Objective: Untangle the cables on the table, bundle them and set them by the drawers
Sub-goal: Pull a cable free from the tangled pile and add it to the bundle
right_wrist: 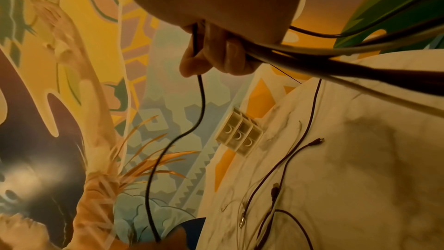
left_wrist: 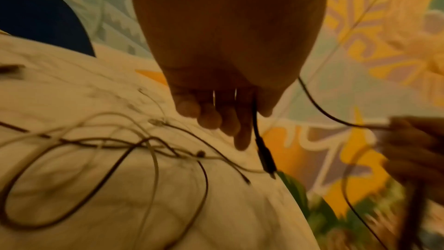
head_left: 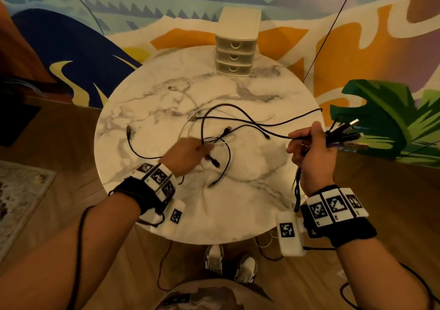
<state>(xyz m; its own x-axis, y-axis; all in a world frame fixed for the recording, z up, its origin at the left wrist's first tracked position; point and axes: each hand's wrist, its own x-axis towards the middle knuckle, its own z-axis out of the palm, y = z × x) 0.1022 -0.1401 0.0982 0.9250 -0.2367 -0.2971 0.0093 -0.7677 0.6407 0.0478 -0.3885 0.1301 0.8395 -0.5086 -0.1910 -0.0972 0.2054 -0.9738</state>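
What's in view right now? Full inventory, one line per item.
table: one, round, white marble, centre.
drawers: one unit, three drawers, cream, far edge of table.
loose black cables: several, tangled, mid-table; exact count unclear.
loose white cables: at least one, thin, mixed into the tangle.
gathered cable bundle: one, mostly dark, plugs fanned out past the right hand.
mural wall: one, multicoloured, behind table.
rug: one, pale, floor at left.
shoes: two, light, under the table edge.
left hand: fingers pinch a black cable above the tangle.
right hand: grips the bundle.
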